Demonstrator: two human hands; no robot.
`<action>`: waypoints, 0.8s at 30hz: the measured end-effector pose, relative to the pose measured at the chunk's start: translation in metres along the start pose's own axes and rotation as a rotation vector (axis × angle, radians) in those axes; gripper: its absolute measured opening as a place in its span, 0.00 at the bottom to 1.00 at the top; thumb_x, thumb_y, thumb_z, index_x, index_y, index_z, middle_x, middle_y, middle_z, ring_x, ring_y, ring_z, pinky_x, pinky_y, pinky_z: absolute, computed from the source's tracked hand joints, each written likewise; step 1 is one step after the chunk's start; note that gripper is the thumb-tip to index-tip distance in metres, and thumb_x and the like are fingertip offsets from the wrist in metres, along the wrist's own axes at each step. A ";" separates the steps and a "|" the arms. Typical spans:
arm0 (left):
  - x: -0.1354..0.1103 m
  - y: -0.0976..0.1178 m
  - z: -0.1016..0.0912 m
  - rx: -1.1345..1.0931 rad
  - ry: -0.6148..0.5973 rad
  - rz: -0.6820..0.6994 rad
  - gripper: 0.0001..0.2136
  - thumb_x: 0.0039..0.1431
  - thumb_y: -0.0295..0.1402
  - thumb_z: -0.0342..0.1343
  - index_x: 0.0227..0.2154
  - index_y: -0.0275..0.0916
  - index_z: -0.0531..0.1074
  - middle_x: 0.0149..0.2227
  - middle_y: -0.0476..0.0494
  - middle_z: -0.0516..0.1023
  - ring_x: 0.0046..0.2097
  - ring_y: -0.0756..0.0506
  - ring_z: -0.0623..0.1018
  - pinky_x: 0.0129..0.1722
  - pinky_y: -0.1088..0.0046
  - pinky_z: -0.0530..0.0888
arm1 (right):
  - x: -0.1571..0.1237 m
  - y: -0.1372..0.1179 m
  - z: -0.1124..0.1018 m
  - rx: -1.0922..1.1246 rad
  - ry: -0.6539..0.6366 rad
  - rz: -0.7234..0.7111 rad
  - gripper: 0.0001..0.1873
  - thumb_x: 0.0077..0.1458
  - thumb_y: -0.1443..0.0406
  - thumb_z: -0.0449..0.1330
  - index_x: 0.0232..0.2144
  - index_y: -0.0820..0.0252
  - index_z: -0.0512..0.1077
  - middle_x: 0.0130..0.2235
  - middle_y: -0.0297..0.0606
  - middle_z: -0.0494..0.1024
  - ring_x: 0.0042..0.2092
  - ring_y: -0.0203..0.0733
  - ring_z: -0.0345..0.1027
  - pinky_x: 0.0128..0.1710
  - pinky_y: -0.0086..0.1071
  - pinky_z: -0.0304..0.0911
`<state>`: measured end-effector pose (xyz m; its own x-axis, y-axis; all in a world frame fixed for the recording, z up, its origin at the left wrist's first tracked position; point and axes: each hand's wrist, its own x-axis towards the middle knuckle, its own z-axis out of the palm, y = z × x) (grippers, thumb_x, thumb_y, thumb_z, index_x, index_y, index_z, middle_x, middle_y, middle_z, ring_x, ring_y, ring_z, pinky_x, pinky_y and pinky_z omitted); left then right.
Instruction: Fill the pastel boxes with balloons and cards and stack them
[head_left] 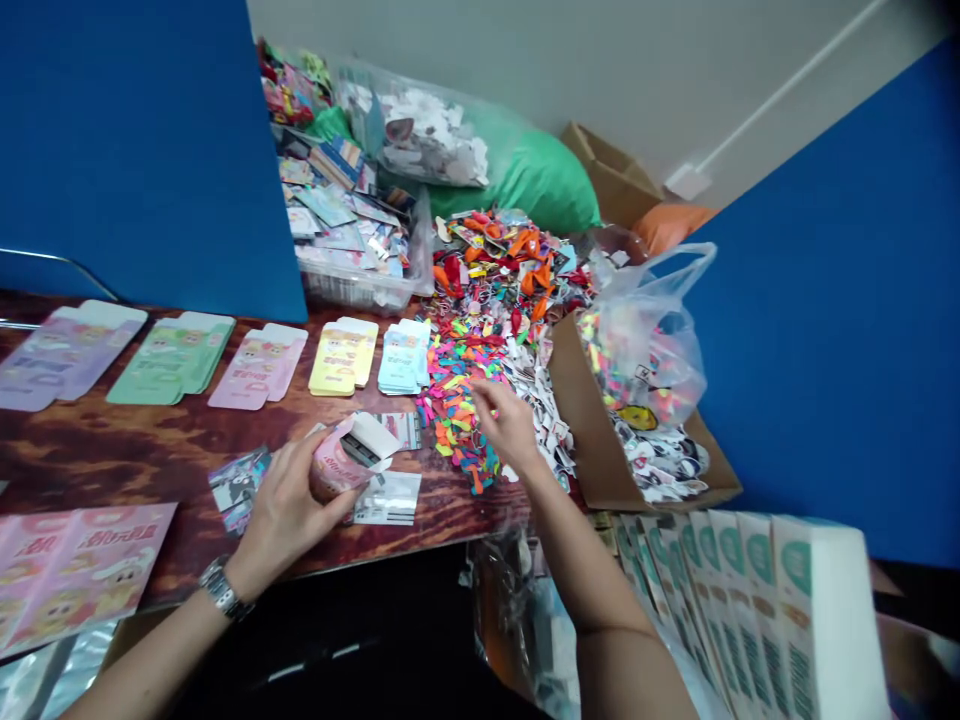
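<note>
My left hand (pixel 289 490), with a metal-banded watch at the wrist, is wrapped round a small pink carton (pixel 335 462). The carton's top flap stands open towards the right, and something dark shows inside. Over a heap of small bright balloons (pixel 457 370) hovers my right hand (pixel 508 418), its fingers drawn together. Whatever may be between those fingertips is too small to make out. Beneath and beside the carton lie clear packets (pixel 388 498) and printed cards (pixel 403 430). More colourful cards (pixel 238 490) rest left of my left hand.
Flattened cartons line the table: purple (pixel 64 355), green (pixel 172 358), pink (pixel 259 366), yellow (pixel 343 357) and blue (pixel 403 357). Behind them is a clear bin (pixel 360 285) of packets. To the right stand a cardboard box (pixel 600 440) with a plastic bag (pixel 660 350) and blue partition (pixel 840 330).
</note>
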<state>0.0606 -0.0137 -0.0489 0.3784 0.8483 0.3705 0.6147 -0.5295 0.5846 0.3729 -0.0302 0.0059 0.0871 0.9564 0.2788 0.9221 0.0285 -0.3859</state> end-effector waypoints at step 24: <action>-0.002 0.000 0.015 -0.052 -0.087 0.038 0.34 0.55 0.45 0.59 0.61 0.38 0.57 0.52 0.35 0.70 0.54 0.35 0.72 0.53 0.57 0.71 | 0.033 0.118 -0.027 -0.321 -0.011 0.424 0.17 0.64 0.57 0.50 0.40 0.57 0.76 0.33 0.36 0.79 0.32 0.38 0.70 0.32 0.27 0.56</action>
<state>0.0700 -0.0156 -0.0603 0.4603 0.8240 0.3303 0.5628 -0.5586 0.6092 0.4942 -0.0028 -0.0067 0.4747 0.8678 0.1471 0.8761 -0.4499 -0.1733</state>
